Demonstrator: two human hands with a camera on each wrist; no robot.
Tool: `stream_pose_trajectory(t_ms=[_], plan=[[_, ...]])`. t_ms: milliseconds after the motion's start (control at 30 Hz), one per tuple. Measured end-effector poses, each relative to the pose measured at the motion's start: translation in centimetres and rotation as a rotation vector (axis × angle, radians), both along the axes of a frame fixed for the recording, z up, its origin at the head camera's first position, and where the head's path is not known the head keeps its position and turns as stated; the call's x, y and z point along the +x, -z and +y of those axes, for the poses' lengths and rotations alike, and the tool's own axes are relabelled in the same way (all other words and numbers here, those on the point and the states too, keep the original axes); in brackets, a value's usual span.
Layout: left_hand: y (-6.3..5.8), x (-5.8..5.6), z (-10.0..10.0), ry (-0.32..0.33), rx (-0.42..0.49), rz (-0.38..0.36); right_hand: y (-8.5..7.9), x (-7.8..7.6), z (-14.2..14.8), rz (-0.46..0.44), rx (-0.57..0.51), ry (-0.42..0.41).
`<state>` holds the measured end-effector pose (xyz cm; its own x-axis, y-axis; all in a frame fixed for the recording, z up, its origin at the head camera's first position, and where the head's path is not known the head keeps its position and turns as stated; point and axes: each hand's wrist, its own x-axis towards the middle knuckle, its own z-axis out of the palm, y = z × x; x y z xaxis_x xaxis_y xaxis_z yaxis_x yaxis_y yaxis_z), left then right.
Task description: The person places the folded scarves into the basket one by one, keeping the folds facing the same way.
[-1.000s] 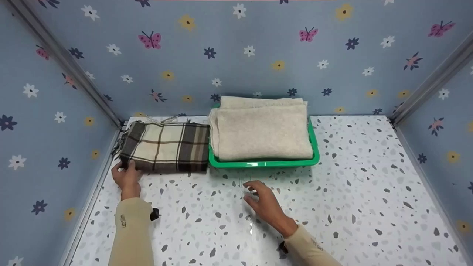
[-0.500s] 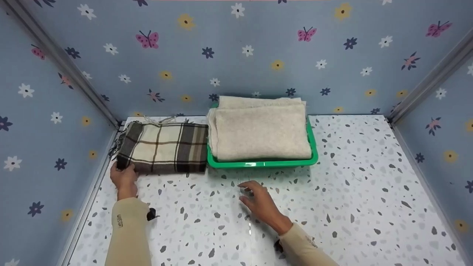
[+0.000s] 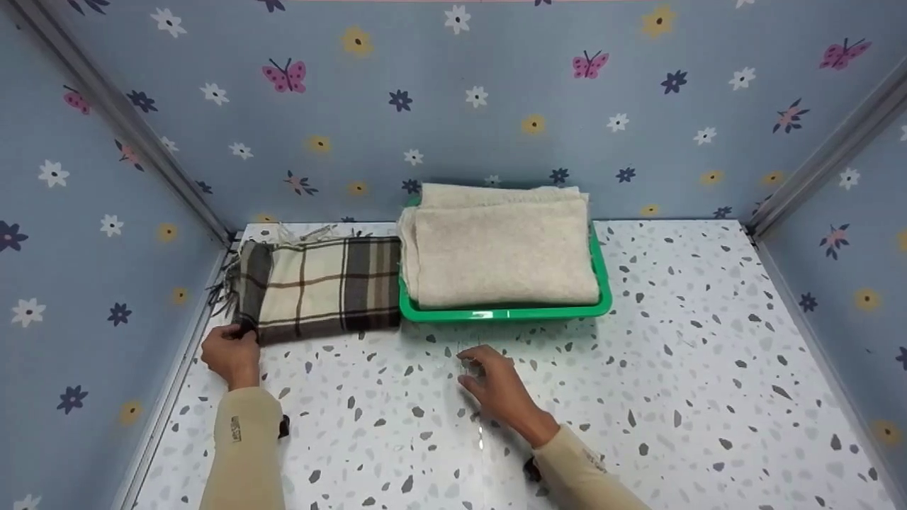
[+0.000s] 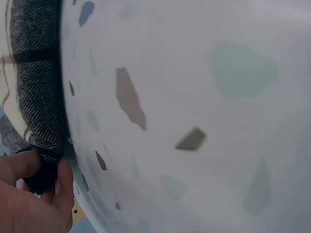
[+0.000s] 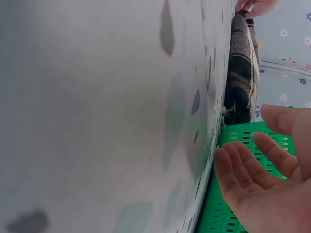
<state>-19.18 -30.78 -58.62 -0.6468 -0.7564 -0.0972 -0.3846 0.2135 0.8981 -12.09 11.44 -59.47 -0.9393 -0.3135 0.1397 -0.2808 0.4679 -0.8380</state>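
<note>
A folded plaid scarf [image 3: 319, 283] in cream, brown and dark grey, with fringe at its left and back, lies left of a green basket [image 3: 506, 313]. My left hand [image 3: 232, 354] pinches the scarf's near left corner between thumb and fingers. The left wrist view shows the dark corner of the scarf [image 4: 36, 87] bunched in the fingers of that hand [image 4: 36, 194]. My right hand [image 3: 499, 386] hovers in front of the basket, fingers loosely bent and apart, holding nothing. In the right wrist view its palm [image 5: 272, 194] faces the slotted basket wall [image 5: 223, 213].
A thick folded beige cloth [image 3: 503, 255] fills the basket and rises above its rim. The speckled white table [image 3: 680, 368] is bounded by blue flowered walls [image 3: 453, 92] at the back and both sides.
My left hand has drawn the scarf's near left corner a little toward the person, skewing the left end and its folds. The right hand and the basket have hardly moved.
</note>
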Motion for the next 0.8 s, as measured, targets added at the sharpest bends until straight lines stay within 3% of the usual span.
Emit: stream_pose_trajectory(t_ms=[67, 200, 467, 800], plan=[[0.2, 0.3, 0.0, 0.021, -0.072, -0.005, -0.1, 0.0, 0.0, -0.011, 0.014, 0.0], [0.1, 0.6, -0.2, 0.055, -0.129, -0.016, -0.4, -0.1, 0.0, -0.031, 0.034, 0.004], [0.1, 0.9, -0.8, 0.116, -0.174, -0.07, -0.6, -0.1, -0.3, -0.073, 0.021, 0.013], [-0.1, 1.5, -1.6, 0.222, -0.189, -0.139, -0.2, -0.2, -0.6, -0.024, 0.011, 0.01]])
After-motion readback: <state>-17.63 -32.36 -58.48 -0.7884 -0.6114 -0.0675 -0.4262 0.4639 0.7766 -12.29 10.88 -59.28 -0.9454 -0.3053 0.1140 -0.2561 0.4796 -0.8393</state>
